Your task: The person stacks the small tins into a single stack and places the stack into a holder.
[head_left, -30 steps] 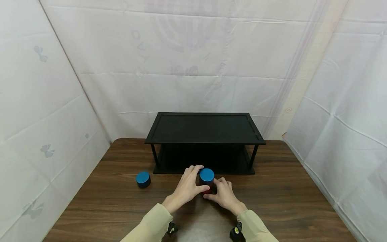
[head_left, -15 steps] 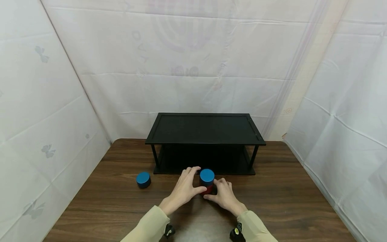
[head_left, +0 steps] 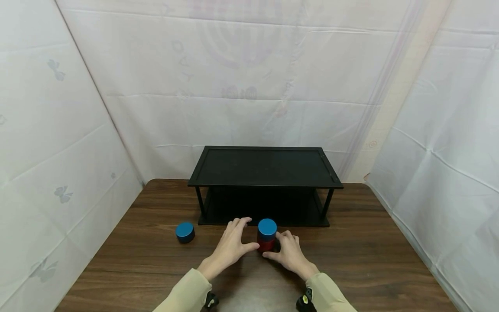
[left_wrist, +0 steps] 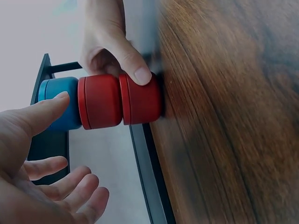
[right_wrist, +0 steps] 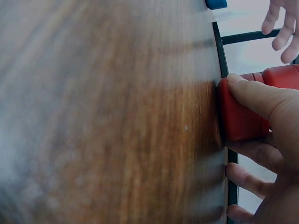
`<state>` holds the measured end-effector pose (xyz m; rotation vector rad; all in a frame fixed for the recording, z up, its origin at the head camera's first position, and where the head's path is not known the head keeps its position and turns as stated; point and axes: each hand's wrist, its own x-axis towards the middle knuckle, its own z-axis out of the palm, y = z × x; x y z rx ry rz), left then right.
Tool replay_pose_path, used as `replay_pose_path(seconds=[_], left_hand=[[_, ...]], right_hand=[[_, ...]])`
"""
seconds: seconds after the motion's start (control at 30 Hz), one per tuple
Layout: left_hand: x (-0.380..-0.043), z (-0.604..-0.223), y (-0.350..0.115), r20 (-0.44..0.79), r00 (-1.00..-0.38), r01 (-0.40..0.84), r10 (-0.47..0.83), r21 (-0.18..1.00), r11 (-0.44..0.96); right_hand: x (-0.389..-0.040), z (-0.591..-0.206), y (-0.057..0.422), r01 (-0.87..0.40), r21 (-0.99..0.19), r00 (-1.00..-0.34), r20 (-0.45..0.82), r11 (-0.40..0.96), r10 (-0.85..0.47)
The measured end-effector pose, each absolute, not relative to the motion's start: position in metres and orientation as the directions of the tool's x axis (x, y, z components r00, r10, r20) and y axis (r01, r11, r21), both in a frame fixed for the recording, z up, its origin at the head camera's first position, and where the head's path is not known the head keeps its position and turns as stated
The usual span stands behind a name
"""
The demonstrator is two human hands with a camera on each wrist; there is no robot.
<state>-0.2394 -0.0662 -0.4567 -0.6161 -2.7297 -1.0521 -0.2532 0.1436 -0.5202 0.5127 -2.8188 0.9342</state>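
Three small round tins stand stacked on the table, a blue tin (head_left: pixel 267 227) above two red ones. In the left wrist view the middle red tin (left_wrist: pixel 99 101) and the bottom red tin (left_wrist: pixel 142 99) show fully. My right hand (head_left: pixel 290 255) holds the bottom red tin, its thumb (right_wrist: pixel 247 91) on one side and a finger on the other. Left of the stack, my left hand (head_left: pixel 230 245) is spread, fingers apart and holding nothing. Its thumb (left_wrist: pixel 49 112) overlaps the blue tin in the left wrist view; whether it touches the stack I cannot tell.
A black two-tier shelf (head_left: pixel 263 167) stands just behind the stack. Another blue tin (head_left: pixel 185 232) sits on the wooden table (head_left: pixel 148 268), to the left of my left hand. White sheets (head_left: pixel 249 78) hang behind and at both sides.
My left hand has drawn back to the left from the stack, its fingers leaving the tins. The right hand keeps its place at the bottom tin, and the stack stays put.
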Motion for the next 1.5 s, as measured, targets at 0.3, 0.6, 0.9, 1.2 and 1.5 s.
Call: replay_pose_path(seconds=[0.3,0.6,0.9,1.2,1.5], left_hand=[[-0.24,-0.459,-0.072,0.274,-0.91,0.415,0.311,0.601,0.684],[-0.239,-0.458,-0.08,0.27,-0.919,0.393,0.286,0.615,0.684],[-0.24,-0.46,-0.089,0.319,-0.914,0.398,0.251,0.584,0.708],[-0.242,-0.459,-0.098,0.318,-0.922,0.372,0.219,0.58,0.724],[-0.243,-0.458,-0.105,0.326,-0.928,0.349,0.182,0.582,0.734]], right_hand=[[-0.253,-0.522,0.144,-0.355,-0.558,-0.935,0.219,0.75,-0.279],[-0.254,-0.523,0.144,-0.349,-0.561,-0.937,0.219,0.751,-0.272],[-0.254,-0.523,0.144,-0.347,-0.571,-0.938,0.211,0.744,-0.275],[-0.254,-0.522,0.144,-0.34,-0.583,-0.94,0.207,0.738,-0.27],[-0.255,-0.522,0.144,-0.338,-0.586,-0.941,0.199,0.737,-0.273]])
